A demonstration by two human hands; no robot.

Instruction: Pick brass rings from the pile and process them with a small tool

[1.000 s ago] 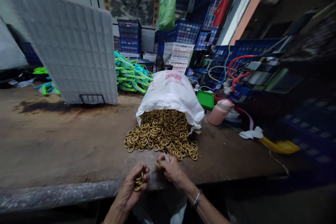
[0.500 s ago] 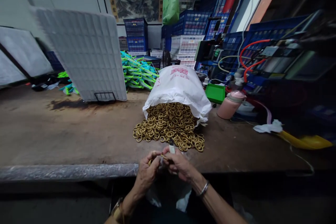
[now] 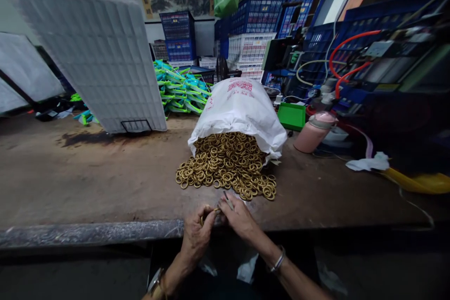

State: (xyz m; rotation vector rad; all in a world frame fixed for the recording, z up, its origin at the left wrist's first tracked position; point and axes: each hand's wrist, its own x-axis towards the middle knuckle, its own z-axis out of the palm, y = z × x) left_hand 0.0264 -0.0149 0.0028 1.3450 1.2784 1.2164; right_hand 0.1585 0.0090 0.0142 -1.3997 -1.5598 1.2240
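Note:
Brass-coloured rings (image 3: 202, 220) are pinched in the closed fingers of my left hand (image 3: 197, 232), just off the table's front edge. My right hand (image 3: 241, 218) is closed around a slim tool (image 3: 228, 201) with a pale shaft and a dark end; its exact kind does not show. The right fingertips meet a ring (image 3: 217, 210) at the left thumb. Beyond both hands, a heap of the same rings (image 3: 225, 164) spills from the mouth of a white woven sack (image 3: 242, 108) lying on its side.
A grey ribbed panel (image 3: 94, 65) stands on the wooden table (image 3: 116, 183) at left, with green and blue pieces (image 3: 184, 89) behind. To the right are a green tray (image 3: 291, 116), a pink bottle (image 3: 314, 133), a white cloth (image 3: 367, 162) and a machine with red hoses (image 3: 351, 51).
The tool in my right hand now tilts left, showing its dark end more clearly. My hands stay together at the ring. The view has shifted slightly, so the background sits higher.

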